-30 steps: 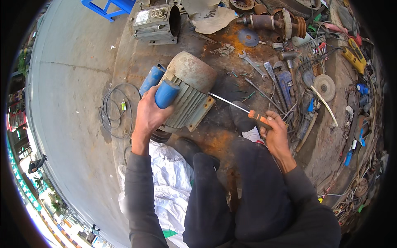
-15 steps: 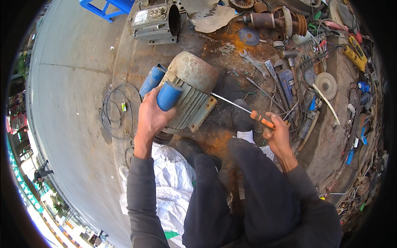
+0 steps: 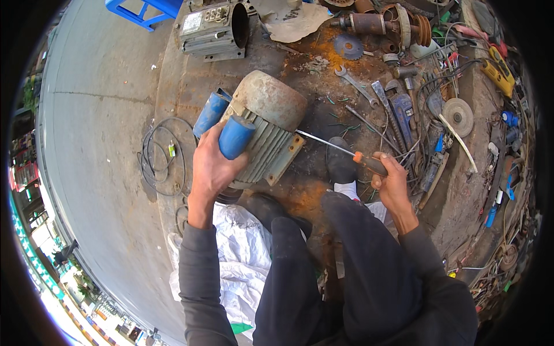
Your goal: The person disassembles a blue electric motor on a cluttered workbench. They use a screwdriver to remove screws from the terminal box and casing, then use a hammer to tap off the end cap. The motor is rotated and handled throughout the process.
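Observation:
My left hand [image 3: 214,164] grips the nearer of two blue cylinders [image 3: 236,138] on a weathered, finned electric motor [image 3: 265,104]. The other cylinder [image 3: 209,115] sits just beyond it. My right hand [image 3: 389,181] is closed round the handle of an orange and dark screwdriver [image 3: 360,159]. Its long shaft points left to the motor's side beside the rusty foot plate [image 3: 287,158], where I cannot make out whether the tip touches. A white sack [image 3: 242,259] lies under my left forearm, beside my legs.
Behind stand an open motor housing [image 3: 213,30] and a rusty rotor [image 3: 375,26]. Wrenches [image 3: 360,87], a grinding disc [image 3: 458,117], tools and wires crowd the right. A cable coil [image 3: 160,150] lies left, a blue stool [image 3: 141,11] upper left. A distant person [image 3: 63,251] shows lower left.
The screwdriver handle and my right hand have shifted slightly right, and the handle has turned in my fingers. My left hand keeps its grip on the blue cylinder.

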